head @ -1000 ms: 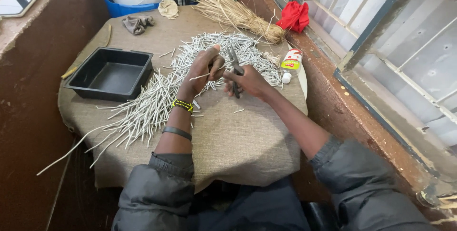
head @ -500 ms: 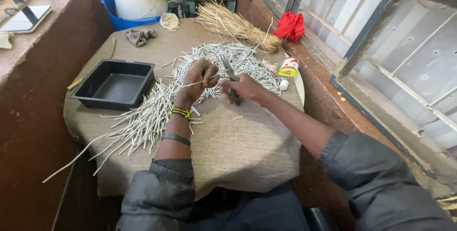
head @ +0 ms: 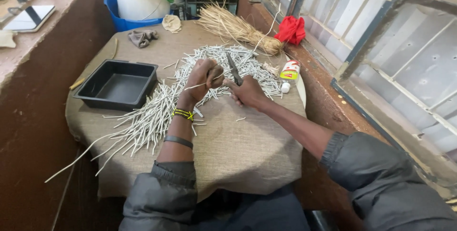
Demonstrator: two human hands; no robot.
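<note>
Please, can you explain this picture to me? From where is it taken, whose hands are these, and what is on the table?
The camera sits on a person's head and looks down at their own two bare hands. The left hand is closed around a thin pale stick. The right hand holds dark pliers. Both work above a table covered in burlap cloth. On it lie a pile of pale sticks, a black tray, a straw bundle and a small bottle.
</note>
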